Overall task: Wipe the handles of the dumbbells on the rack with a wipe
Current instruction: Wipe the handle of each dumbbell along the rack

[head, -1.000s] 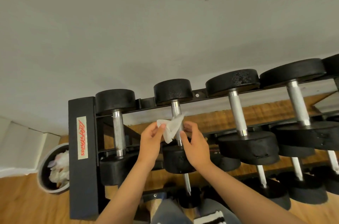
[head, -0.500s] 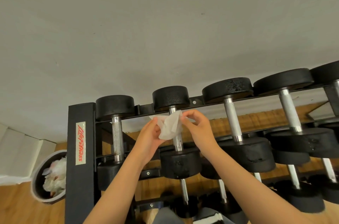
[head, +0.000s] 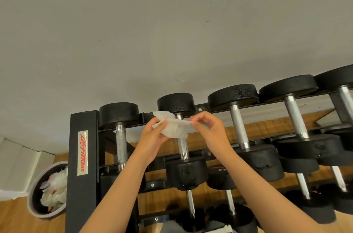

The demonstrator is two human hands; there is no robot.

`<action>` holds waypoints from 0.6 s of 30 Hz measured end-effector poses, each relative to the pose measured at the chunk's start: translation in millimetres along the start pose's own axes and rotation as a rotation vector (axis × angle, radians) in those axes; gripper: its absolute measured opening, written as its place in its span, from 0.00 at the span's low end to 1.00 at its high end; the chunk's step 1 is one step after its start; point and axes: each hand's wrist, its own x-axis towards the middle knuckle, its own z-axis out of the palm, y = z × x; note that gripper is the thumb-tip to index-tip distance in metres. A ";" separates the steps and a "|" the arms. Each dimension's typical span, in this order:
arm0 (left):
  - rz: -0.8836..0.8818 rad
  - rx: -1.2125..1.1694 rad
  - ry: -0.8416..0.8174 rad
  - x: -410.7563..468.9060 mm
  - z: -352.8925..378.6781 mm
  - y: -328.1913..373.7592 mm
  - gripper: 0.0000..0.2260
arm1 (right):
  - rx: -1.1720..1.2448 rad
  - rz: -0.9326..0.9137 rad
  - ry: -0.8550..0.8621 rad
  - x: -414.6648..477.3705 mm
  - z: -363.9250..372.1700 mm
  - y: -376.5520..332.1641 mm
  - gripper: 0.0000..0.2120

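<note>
Head view:
- Change: wipe (head: 174,127), bunched at mid-handle a second ago, now lifted and pulled flat between both hands.
- Left hand (head: 152,138) pinches left end, right hand (head: 209,127) right end; fingers (head: 198,118) clamped on wipe.
- Wipe in front of handle (head: 183,147) top, second dumbbell from left on rack (head: 82,156), not wrapped round.
- Judgement: respreading for fresh face; wiping paused.
- Wipe long axis left-right, across handle; handle runs near-far.
</note>
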 end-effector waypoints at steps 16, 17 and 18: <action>-0.095 -0.382 -0.108 -4.3 18.2 8.9 0.21 | 0.187 0.296 0.090 -2.1 0.6 2.0 0.15; -0.092 -0.393 -0.126 -4.8 19.0 8.9 0.23 | 0.220 0.340 0.078 -3.6 1.1 3.4 0.16; -0.086 -0.393 -0.144 -5.3 19.9 9.1 0.24 | 0.252 0.386 0.066 -4.2 1.7 5.5 0.16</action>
